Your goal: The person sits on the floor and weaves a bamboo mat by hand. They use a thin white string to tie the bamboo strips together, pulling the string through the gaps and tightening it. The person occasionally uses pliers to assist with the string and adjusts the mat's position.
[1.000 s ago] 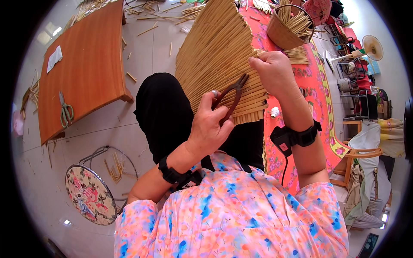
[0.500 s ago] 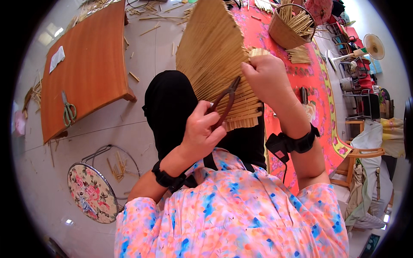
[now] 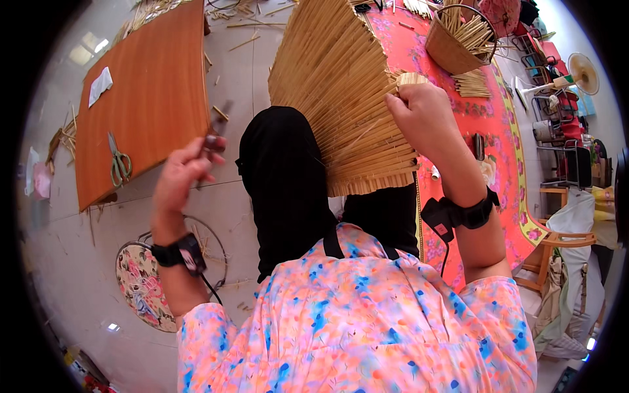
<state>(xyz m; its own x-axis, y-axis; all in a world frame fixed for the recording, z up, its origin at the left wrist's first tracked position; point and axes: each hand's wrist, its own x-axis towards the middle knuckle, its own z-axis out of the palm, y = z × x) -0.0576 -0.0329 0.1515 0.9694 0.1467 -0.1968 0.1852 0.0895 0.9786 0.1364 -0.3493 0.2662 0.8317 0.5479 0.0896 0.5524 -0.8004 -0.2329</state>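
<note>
A wide, fan-shaped mat of woven straw-coloured strips lies across my black-trousered knees, its far end reaching past the upper edge of the view. My right hand is closed on the mat's right edge, where a pale ribbed part curls up above the fist. Well to the left of the mat, my left hand is blurred by motion and grips dark-handled pliers, jaws pointing up, beside the edge of the brown table. Green-handled scissors rest on that table.
The brown wooden table carries a white tissue. Cut stalks litter the floor. To the right, a red floral cloth bears a basket of stalks and a dark cylinder. A round floral stool stands at lower left.
My left hand has carried the pliers away from the mat, leftward to the brown table's edge. My right hand keeps its hold on the mat; the whole view has shifted slightly.
</note>
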